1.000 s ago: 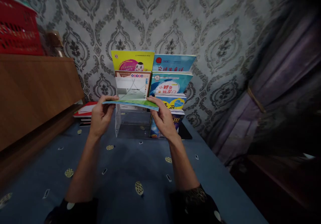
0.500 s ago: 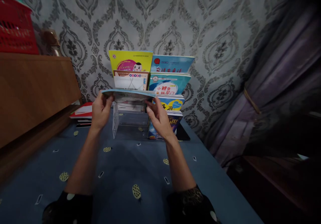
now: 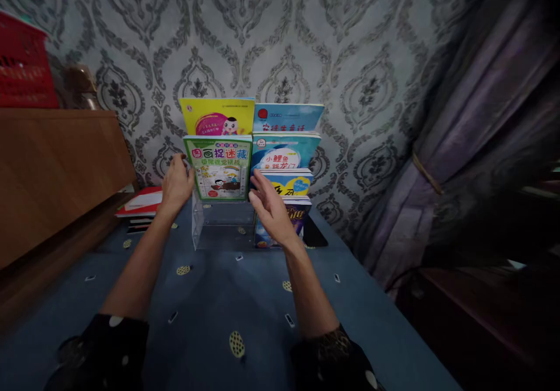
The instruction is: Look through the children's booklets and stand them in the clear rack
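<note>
A green picture book (image 3: 223, 172) with Chinese lettering stands upright in the left column of a clear acrylic rack (image 3: 196, 227), in front of a yellow book (image 3: 192, 117). My left hand (image 3: 177, 184) is beside its left edge, fingers apart and slightly bent. At the right edge, my right hand (image 3: 271, 207) is open with fingers stretched out; whether it touches the cover I cannot tell. Behind and beside that hand, the right column holds a light blue book (image 3: 306, 117), a teal book (image 3: 301, 146), a blue and yellow book (image 3: 297, 184) and a dark purple-blue book (image 3: 300, 213).
The rack stands on a table with a blue patterned cloth (image 3: 210, 321), against a patterned wall. A stack of books with a red top (image 3: 144, 201) lies at left, near a wooden cabinet (image 3: 61, 169) bearing a red basket (image 3: 26, 64). A tied curtain (image 3: 415, 192) hangs at right.
The book, held nearly flat between both hands before, now stands upright in the left column, covering the brown-edged book behind. Both hands have loosened to its sides. The view has shifted slightly.
</note>
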The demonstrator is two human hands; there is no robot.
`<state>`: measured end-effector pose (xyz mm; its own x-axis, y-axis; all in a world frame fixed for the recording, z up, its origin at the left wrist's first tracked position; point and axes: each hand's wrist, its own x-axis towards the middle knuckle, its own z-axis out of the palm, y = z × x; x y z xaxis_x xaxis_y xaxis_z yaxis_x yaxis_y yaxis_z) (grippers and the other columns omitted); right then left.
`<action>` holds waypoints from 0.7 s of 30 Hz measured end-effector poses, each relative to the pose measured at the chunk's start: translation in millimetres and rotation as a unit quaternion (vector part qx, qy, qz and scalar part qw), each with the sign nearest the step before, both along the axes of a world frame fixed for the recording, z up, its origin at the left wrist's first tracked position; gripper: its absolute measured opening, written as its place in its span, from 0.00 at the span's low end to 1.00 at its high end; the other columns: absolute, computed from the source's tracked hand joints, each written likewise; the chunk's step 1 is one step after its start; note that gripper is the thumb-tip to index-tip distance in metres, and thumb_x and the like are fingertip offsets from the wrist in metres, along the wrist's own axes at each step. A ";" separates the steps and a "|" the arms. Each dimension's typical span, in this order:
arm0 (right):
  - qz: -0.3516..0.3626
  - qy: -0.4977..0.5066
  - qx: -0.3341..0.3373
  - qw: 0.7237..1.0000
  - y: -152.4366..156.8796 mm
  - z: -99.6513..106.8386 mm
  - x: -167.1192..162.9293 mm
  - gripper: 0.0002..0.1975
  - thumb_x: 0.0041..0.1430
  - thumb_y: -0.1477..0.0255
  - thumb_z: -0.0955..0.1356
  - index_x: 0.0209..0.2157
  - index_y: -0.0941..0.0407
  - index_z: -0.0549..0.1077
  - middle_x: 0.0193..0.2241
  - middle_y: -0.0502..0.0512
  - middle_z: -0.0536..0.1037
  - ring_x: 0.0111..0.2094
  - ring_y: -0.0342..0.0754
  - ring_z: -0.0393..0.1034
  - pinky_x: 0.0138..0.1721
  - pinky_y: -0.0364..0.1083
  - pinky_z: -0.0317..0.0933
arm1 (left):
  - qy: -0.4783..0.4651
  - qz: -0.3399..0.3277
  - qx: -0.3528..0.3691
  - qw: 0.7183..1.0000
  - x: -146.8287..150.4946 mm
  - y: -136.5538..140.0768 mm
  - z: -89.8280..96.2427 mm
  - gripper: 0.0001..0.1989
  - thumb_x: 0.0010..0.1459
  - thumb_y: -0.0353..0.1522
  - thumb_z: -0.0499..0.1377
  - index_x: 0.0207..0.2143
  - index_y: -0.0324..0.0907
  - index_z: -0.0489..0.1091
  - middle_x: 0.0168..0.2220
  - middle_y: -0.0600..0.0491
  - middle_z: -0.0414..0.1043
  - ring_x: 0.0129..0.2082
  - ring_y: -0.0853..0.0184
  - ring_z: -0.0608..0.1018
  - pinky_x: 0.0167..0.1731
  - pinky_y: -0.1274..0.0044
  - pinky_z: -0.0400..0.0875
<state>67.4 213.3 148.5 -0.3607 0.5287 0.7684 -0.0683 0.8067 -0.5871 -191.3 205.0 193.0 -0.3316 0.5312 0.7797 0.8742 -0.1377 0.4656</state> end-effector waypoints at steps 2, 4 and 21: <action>0.000 0.002 0.002 1.000 1.4 -1.3 0.3 0.30 0.69 0.54 0.61 0.68 0.48 0.56 0.69 0.58 0.56 0.68 0.57 0.55 0.65 0.62 0.57 | 0.049 0.040 0.019 0.998 8.8 -6.1 -5.4 0.25 0.58 0.31 0.53 0.58 0.34 0.60 0.54 0.33 0.69 0.58 0.47 0.71 0.57 0.54 0.65; -0.002 -0.002 0.003 1.000 2.9 -2.5 0.4 0.30 0.69 0.54 0.61 0.68 0.47 0.57 0.69 0.57 0.57 0.68 0.56 0.54 0.64 0.61 0.59 | 0.086 0.049 0.044 0.994 16.9 -11.3 -8.6 0.30 0.57 0.29 0.53 0.62 0.32 0.56 0.60 0.31 0.63 0.63 0.46 0.65 0.60 0.54 0.61; -0.040 -0.034 0.024 0.998 7.0 -4.8 -1.0 0.30 0.70 0.55 0.59 0.68 0.51 0.57 0.69 0.60 0.57 0.69 0.56 0.52 0.63 0.60 0.61 | 0.174 0.050 0.078 0.980 25.9 -12.8 8.7 0.31 0.60 0.25 0.51 0.66 0.39 0.54 0.66 0.37 0.56 0.67 0.50 0.60 0.64 0.57 0.57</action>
<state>66.5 220.3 143.7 -0.3710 0.5205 0.7691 0.0366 0.8357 -0.5479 -165.4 192.2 201.7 -0.0755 0.3742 0.9243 0.9891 -0.0892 0.1170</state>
